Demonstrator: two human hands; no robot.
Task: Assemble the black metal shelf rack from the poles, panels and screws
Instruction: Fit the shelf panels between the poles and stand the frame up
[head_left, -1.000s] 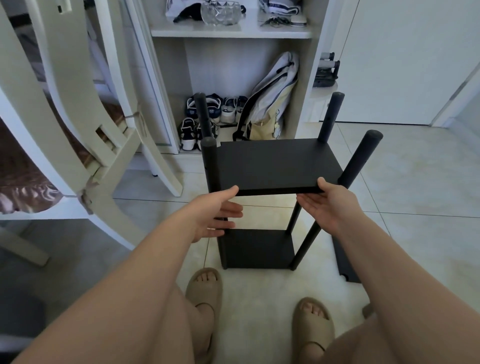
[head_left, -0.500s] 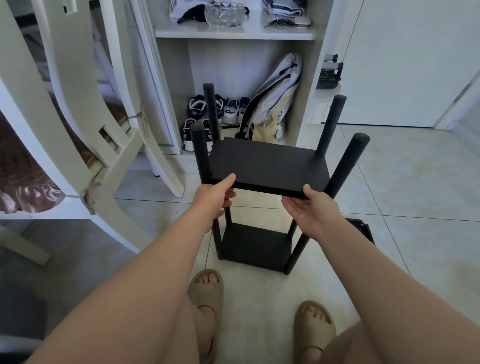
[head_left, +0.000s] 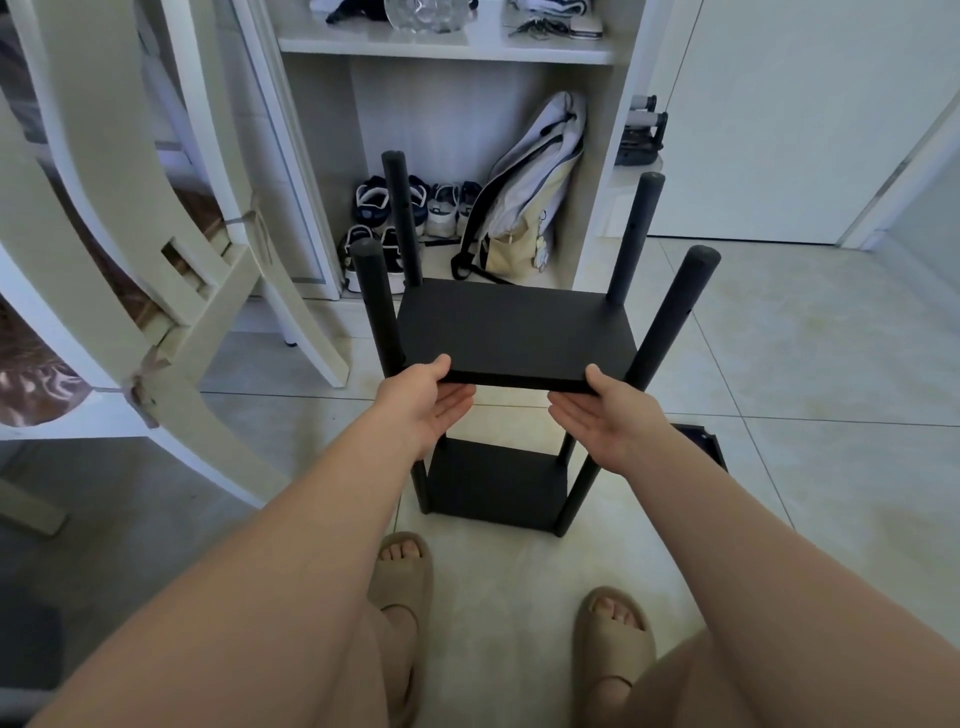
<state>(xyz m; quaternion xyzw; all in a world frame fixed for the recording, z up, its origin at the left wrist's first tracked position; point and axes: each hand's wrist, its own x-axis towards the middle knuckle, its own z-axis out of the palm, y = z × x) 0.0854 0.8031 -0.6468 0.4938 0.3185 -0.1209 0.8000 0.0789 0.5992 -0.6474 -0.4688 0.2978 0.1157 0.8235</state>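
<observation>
The black rack stands on the tiled floor in front of me. Its lower panel (head_left: 493, 483) sits near the floor between the black poles, of which the front left pole (head_left: 374, 301) and front right pole (head_left: 675, 312) rise nearest me. An upper panel (head_left: 514, 332) lies level between the poles at mid height. My left hand (head_left: 421, 405) holds its front left corner, thumb on top and fingers underneath. My right hand (head_left: 608, 421) holds the front right corner the same way.
Another black panel (head_left: 701, 441) lies on the floor right of the rack. A white chair (head_left: 130, 234) stands at the left. Behind the rack is a white cabinet with shoes (head_left: 441, 208) and a backpack (head_left: 524, 197). My sandalled feet (head_left: 400, 582) stand close to the rack.
The rack has turned slightly and shifted left. My left hand came up from below the upper panel to its front left corner; my right hand stays at the front right corner.
</observation>
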